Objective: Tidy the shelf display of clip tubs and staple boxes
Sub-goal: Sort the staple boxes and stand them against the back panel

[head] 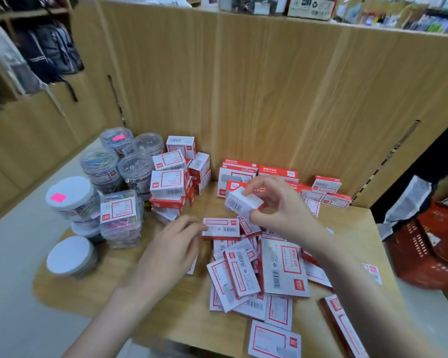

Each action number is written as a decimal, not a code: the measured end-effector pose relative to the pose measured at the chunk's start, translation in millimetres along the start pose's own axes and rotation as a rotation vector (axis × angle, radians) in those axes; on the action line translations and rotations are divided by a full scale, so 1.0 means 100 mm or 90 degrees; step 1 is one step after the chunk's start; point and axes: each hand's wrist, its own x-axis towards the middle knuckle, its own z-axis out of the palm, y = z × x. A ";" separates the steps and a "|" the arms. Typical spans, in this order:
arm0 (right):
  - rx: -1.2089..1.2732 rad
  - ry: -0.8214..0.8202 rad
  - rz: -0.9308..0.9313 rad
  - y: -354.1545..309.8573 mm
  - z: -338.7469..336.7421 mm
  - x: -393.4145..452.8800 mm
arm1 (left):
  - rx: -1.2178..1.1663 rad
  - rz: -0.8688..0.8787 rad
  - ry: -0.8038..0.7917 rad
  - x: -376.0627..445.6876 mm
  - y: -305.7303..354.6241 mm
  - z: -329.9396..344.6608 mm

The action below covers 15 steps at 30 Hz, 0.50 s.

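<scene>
Nearest the shelf's (166,313) front edge, loose staple boxes (246,277) lay scattered flat in a heap toward the front right corner, still unsorted. Just beyond, the left hand (171,251) reached in, fingertips touching the end of a flat red-and-white box (221,228); whether it gripped it could not be told. The right hand (279,205) pinched a small white box (243,202) lifted above the pile. Sorting was plainly under way. Farther back, stacked boxes (170,182) and clip tubs (101,166) stood at the back left. Likely next: set the lifted box squarely onto a stack.
</scene>
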 end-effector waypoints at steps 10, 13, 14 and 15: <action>-0.143 -0.144 -0.151 -0.07 0.84 0.18 | 0.033 -0.046 0.011 -0.70 -0.22 -0.10; -0.293 -0.155 -0.228 0.00 1.06 0.24 | 0.026 -0.056 -0.001 -0.79 -0.22 -0.11; -0.322 -0.153 -0.245 0.03 1.11 0.24 | 0.019 -0.064 -0.001 -0.81 -0.22 -0.11; -0.339 -0.148 -0.255 0.05 1.16 0.24 | 0.015 -0.069 -0.004 -0.82 -0.23 -0.12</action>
